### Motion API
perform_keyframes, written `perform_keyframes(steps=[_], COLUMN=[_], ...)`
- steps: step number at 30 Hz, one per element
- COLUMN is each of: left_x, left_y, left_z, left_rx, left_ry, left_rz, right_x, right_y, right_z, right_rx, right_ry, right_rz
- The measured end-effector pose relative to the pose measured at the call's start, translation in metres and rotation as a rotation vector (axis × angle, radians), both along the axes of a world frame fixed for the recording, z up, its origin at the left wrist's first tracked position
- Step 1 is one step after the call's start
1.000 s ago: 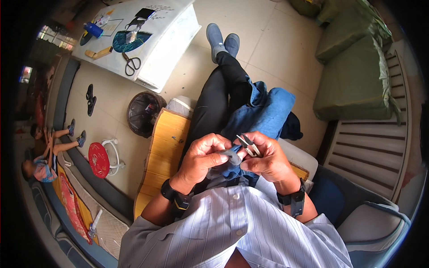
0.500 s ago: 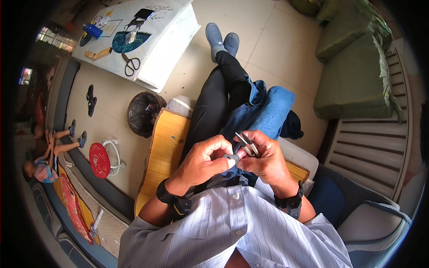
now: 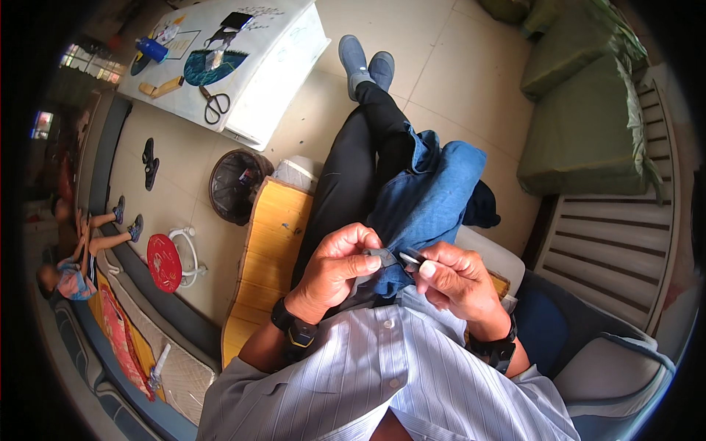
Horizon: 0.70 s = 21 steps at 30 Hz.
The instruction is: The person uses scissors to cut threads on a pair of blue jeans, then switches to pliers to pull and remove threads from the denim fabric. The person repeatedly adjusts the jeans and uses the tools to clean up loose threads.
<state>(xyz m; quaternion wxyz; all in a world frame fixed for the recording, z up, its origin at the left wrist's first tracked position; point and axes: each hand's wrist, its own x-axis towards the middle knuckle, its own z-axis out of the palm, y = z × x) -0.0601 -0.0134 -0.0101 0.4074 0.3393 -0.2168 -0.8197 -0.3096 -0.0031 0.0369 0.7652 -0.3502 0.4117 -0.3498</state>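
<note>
A pair of blue denim jeans (image 3: 435,187) lies bunched across my lap, over black trousers. My left hand (image 3: 334,266) is closed, pinching a greyish edge of the denim (image 3: 384,259) between thumb and fingers. Gripped in my right hand (image 3: 457,278) is a small pair of thread snips (image 3: 411,256). Its tips point left, right beside the pinched edge. Most of the snips is hidden by my fingers, and whether the blades touch the cloth cannot be made out.
A bamboo-slat mat (image 3: 273,228) covers the seat on my left, with dark scraps on it. Beyond stand a lined waste bin (image 3: 240,187), a red-topped stool (image 3: 163,263) and a white table (image 3: 276,81) carrying large scissors (image 3: 215,106). A person (image 3: 77,268) sits far left.
The snips have turned from pointing up in my right hand to pointing left at the cloth. My right hand has shifted a little right and down; my left still pinches the denim.
</note>
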Motion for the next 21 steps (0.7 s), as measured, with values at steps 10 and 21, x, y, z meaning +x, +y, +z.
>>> perform_keyframes(steps=[10,21], left_x=[-0.003,-0.003], left_y=[0.002,0.004], left_z=[-0.007,-0.008], left_rx=[-0.056,-0.038], left_ry=[0.031,0.023], left_rz=[0.03,0.029], right_x=[0.006,0.008], right_y=[-0.002,-0.006], right_z=[-0.009,-0.008], right_rx=[-0.006,0.005], right_ry=[0.197,0.209], right_rz=[0.061,0.081])
